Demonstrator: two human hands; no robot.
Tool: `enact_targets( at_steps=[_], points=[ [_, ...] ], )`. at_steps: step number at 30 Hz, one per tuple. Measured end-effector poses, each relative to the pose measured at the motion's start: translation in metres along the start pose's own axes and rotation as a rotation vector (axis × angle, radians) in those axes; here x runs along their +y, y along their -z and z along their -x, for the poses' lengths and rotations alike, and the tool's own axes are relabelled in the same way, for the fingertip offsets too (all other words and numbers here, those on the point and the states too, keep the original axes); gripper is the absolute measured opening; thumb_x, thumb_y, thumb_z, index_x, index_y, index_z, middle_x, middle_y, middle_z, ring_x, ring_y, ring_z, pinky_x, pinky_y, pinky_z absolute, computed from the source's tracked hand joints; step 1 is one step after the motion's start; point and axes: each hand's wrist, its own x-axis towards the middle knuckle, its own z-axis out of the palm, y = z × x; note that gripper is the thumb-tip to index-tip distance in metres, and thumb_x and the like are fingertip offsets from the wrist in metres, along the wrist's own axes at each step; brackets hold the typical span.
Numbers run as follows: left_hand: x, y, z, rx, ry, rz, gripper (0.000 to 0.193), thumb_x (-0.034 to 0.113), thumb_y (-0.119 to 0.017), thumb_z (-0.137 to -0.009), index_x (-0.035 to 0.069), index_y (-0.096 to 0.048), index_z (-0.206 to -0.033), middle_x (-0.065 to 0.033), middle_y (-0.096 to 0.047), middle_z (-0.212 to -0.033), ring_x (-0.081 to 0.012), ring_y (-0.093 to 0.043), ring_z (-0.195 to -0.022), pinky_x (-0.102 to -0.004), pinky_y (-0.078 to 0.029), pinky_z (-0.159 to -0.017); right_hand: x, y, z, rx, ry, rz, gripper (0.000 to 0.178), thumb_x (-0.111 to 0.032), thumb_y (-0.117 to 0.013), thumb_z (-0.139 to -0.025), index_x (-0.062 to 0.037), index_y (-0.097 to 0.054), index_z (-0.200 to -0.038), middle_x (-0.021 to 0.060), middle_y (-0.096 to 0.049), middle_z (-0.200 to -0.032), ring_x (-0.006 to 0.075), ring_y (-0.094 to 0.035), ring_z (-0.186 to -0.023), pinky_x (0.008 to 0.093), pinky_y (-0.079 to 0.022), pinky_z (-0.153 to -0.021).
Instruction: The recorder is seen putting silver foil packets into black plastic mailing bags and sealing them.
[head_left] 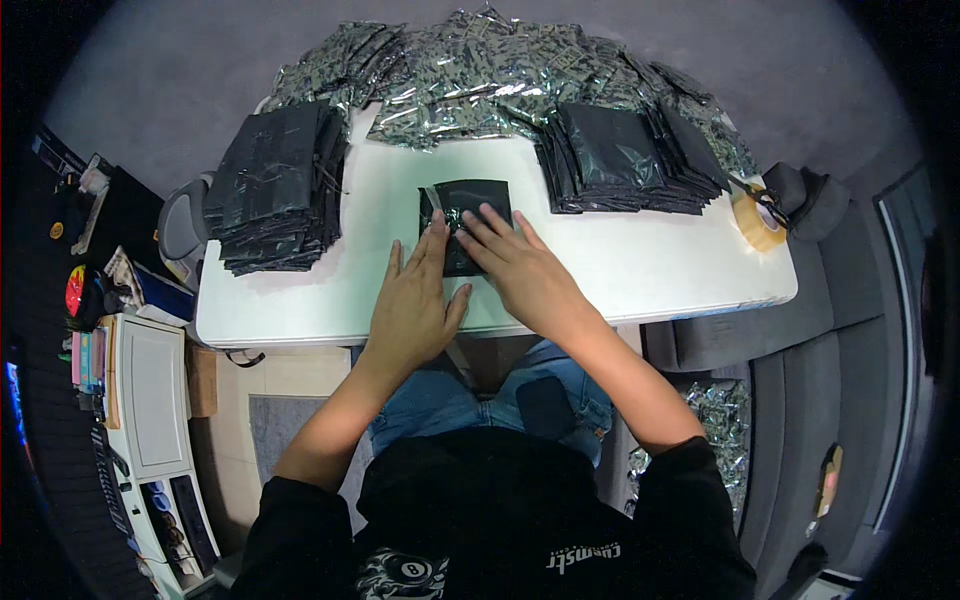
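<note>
A flat, square black plastic package [488,192] lies on the white table [400,200] in front of me, with a shiny strip along its left side. My left hand [418,290] rests at the package's left edge, its fingers stretched out and fingertips on the strip. Across the middle and right of the package lies my right hand [515,260], flat with fingers spread. Neither hand grips anything. The hands partly cover the lower part of the package.
Stacked black packages stand on the left [275,180] and right [620,160]. Camouflage-patterned clear-wrapped packs [480,80] heap along the far edge. A tape roll [757,220] and black-handled scissors [768,203] lie at the right end. A grey sofa [800,400] stands right, a white cabinet [152,400] left.
</note>
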Motion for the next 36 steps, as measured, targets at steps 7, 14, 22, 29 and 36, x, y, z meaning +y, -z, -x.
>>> enact_targets(
  at_steps=[7, 14, 22, 29, 36],
  points=[
    [-0.005, 0.007, 0.0, 0.053, 0.003, 0.132, 0.095, 0.021, -0.068, -0.105, -0.002, -0.01, -0.177, -0.026, -0.062, -0.156, -0.0414, -0.057, -0.149, -0.0612, -0.034, -0.13, 0.003, 0.007, 0.008, -0.079, -0.067, -0.235, 0.059, -0.034, -0.068, -0.106, -0.0079, -0.061, -0.158, 0.0223, -0.046, -0.172, 0.04, -0.038, -0.163, 0.0559, -0.032, -0.133],
    [-0.019, 0.042, -0.023, 0.084, 0.392, 1.423, 0.062, 0.026, -0.051, -0.114, -0.002, -0.043, -0.168, -0.0033, -0.059, -0.08, -0.0135, -0.061, -0.07, -0.0282, -0.054, -0.067, 0.002, 0.008, 0.005, -0.109, -0.07, -0.231, 0.068, -0.056, -0.071, -0.102, -0.0213, -0.062, -0.16, 0.028, -0.041, -0.174, 0.047, -0.036, -0.163, 0.0543, -0.029, -0.134],
    [-0.031, 0.034, -0.02, -0.287, 0.563, 1.686, 0.063, 0.038, -0.044, -0.117, 0.001, -0.044, -0.168, 0.0015, -0.047, -0.068, -0.0105, -0.051, -0.05, -0.025, -0.046, -0.05, 0.003, 0.005, 0.007, -0.113, -0.087, -0.236, 0.069, -0.058, -0.071, -0.102, -0.0232, -0.063, -0.16, 0.0277, -0.041, -0.174, 0.0464, -0.036, -0.163, 0.0544, -0.029, -0.134],
    [-0.034, 0.033, -0.024, -0.365, 0.559, 1.798, 0.063, 0.036, -0.044, -0.117, 0.001, -0.042, -0.169, 0.0007, -0.048, -0.066, -0.0103, -0.05, -0.047, -0.0232, -0.043, -0.044, 0.003, 0.006, 0.008, -0.102, -0.089, -0.23, 0.069, -0.058, -0.072, -0.101, -0.0234, -0.063, -0.16, 0.0272, -0.042, -0.173, 0.0462, -0.037, -0.162, 0.0551, -0.029, -0.134],
    [-0.043, 0.031, -0.026, -0.443, 0.6, 1.861, 0.063, 0.036, -0.043, -0.117, 0.0, -0.042, -0.168, -0.0005, -0.052, -0.067, -0.0101, -0.048, -0.046, -0.0227, -0.042, -0.043, 0.003, 0.006, 0.007, -0.118, -0.092, -0.228, 0.069, -0.058, -0.072, -0.101, -0.023, -0.063, -0.16, 0.0265, -0.042, -0.174, 0.0454, -0.037, -0.163, 0.0545, -0.028, -0.134]
  ],
)
